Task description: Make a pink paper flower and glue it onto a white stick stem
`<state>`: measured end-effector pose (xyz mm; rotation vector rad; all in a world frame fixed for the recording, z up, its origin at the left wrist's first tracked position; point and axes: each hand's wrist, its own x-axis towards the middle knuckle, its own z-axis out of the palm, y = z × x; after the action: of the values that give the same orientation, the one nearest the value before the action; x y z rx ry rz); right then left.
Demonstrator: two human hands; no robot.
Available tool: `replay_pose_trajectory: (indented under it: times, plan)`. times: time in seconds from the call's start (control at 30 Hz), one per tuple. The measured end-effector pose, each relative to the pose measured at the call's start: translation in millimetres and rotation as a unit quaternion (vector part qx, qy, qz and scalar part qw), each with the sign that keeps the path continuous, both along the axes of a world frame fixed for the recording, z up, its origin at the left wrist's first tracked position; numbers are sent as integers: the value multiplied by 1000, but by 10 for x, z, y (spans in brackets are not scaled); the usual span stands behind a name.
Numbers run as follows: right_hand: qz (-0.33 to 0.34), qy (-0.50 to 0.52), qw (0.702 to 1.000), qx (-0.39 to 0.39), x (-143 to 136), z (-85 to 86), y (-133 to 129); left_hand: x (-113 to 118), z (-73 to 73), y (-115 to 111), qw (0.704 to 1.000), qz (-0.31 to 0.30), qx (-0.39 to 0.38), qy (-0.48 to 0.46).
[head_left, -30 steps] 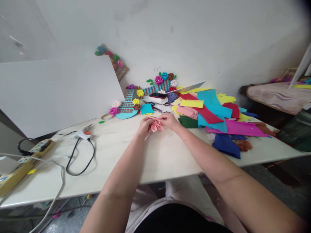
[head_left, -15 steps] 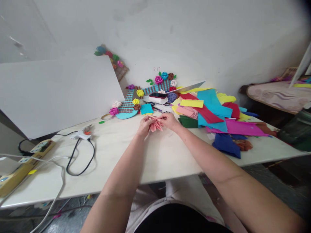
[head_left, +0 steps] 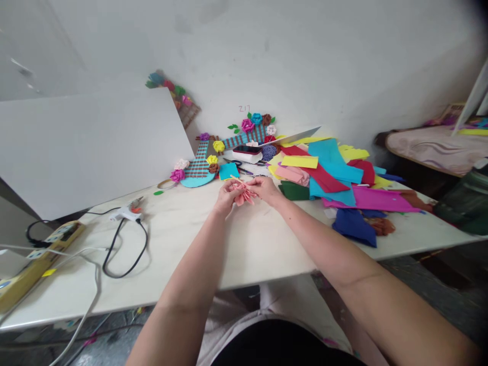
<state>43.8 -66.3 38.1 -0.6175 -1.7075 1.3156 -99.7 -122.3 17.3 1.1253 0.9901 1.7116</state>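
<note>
Between my two hands, above the middle of the table, is a pink paper flower (head_left: 244, 197) with several pointed petals spread out. My left hand (head_left: 226, 197) is closed on its left side, and a thin pale stick-like end pokes up near those fingers. At the flower's right side, my right hand (head_left: 264, 190) pinches a petal. Just behind the hands lies a small stack of turquoise and yellow paper squares (head_left: 229, 171). Scissors (head_left: 244, 169) rest behind that stack, partly hidden.
Coloured crepe paper (head_left: 331, 173) is heaped at right. A phone (head_left: 247, 150) rests on a white box by the wall. Flower-trimmed turquoise guitar shapes (head_left: 199, 170) stand behind. At left are a glue gun (head_left: 125, 213), its looped cord, a power strip (head_left: 41, 262) and a white board (head_left: 95, 147).
The flower has turned slightly between my fingers, and its petals look more spread. The pale stick-like end now shows above my left fingers. The view has shifted a little.
</note>
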Motion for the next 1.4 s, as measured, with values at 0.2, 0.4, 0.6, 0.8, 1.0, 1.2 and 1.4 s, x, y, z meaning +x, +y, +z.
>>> replay_pose_trajectory:
  times: [0.2, 0.4, 0.6, 0.8, 1.0, 1.2, 1.4]
  plan:
    - [4, 2, 1000, -16, -3, 19, -13, -15, -55, 53, 1000, -14, 25, 2]
    - [0, 7, 1000, -12, 2, 10, -4, -34, -88, 64, 999, 14, 26, 40]
    - [-7, 11, 1000, -16, -6, -2, 0, -15, -51, 17, 999, 21, 0, 28]
    - [-29, 16, 999, -31, -8, 10, 4, 9, -15, 0, 999, 32, -2, 3]
    - [-26, 31, 999, -26, -9, 8, 13, -18, -47, 18, 999, 28, 2, 24]
    - [-34, 45, 998, -36, -13, -9, 34, -15, -35, 8, 999, 15, 6, 33]
    - [-45, 37, 998, -36, -23, -22, 53, 7, -2, -8, 999, 16, 4, 42]
